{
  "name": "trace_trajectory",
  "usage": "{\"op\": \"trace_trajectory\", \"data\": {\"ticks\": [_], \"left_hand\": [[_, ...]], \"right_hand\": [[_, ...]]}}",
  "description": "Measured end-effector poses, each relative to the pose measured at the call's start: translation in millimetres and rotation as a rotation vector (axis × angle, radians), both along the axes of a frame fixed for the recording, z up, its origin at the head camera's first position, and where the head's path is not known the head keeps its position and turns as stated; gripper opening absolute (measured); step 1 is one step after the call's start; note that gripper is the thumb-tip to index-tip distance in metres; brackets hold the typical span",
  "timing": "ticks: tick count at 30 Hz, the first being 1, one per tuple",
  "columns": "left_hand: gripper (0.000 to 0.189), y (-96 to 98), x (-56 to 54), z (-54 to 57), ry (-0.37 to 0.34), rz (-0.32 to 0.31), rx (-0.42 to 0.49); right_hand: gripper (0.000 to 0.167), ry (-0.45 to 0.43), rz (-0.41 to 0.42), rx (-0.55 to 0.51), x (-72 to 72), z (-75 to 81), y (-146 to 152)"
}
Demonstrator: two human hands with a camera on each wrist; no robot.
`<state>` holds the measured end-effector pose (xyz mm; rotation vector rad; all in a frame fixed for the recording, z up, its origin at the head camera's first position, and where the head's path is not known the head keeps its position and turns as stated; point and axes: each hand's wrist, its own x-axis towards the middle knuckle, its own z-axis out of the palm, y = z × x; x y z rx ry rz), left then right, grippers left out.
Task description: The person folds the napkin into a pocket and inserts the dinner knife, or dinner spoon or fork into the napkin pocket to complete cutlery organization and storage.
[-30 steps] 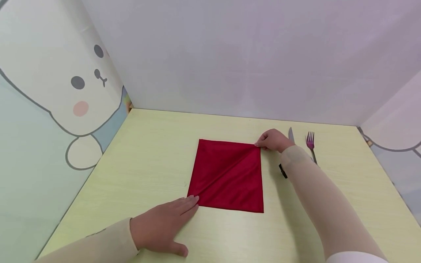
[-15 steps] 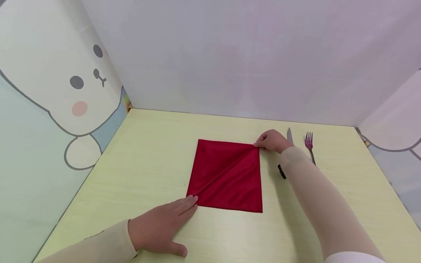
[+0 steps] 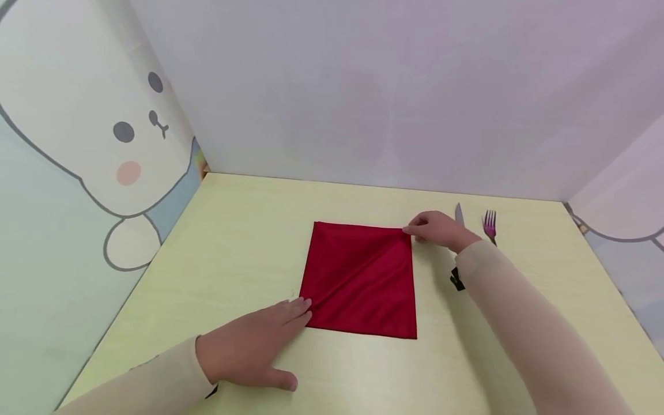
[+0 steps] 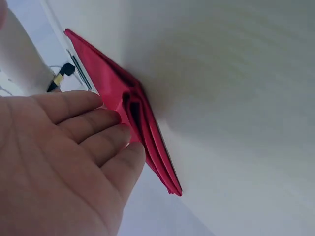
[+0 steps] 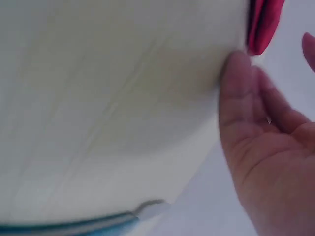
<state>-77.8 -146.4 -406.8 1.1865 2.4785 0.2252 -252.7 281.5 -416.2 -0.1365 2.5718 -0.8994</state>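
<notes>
A red cloth napkin (image 3: pixel 358 276), folded into a square with a crease running corner to corner, lies on the pale wooden table. My left hand (image 3: pixel 254 343) rests palm down with straight fingers on its near left corner. From the left wrist view, those fingertips lie against the napkin's edge (image 4: pixel 152 132), where several folded layers show. At the far right corner my right hand (image 3: pixel 438 227) pinches the cloth between thumb and fingertips. The right wrist view has its fingers (image 5: pixel 237 93) right at the napkin's corner (image 5: pixel 263 27).
Beyond the right hand lie a table knife (image 3: pixel 459 213) and a fork (image 3: pixel 490 223), both partly covered by the right forearm. A pale curtain (image 3: pixel 363 115) closes off the table's far edge. The left screen (image 3: pixel 124 161) carries a cartoon face.
My right hand has shifted slightly toward the near right, its wrist lower, fingertips still at the corner. My left hand has slid slightly up the napkin's corner. The napkin keeps its shape.
</notes>
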Motion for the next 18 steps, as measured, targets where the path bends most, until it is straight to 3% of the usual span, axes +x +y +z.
{"op": "trace_trajectory", "data": {"ticks": [4, 10, 13, 18], "left_hand": [[0.098, -1.3, -7.8, 2.8, -0.034, 0.062, -0.004], [0.099, -1.1, -13.5, -1.1, -0.035, 0.078, 0.035], [0.097, 3.4, -13.2, -5.7, -0.027, 0.102, 0.021], [0.092, 14.1, -14.4, -7.7, -0.002, 0.146, -0.002]], "right_hand": [[0.064, 0.092, 0.091, 0.11, 31.7, 3.6, -9], [0.07, 0.229, 0.244, 0.244, 85.7, -1.6, -25], [0.076, 0.231, 0.288, 0.271, 104.1, -1.6, -31], [0.083, 0.156, 0.306, 0.304, 122.3, 2.5, -44]]}}
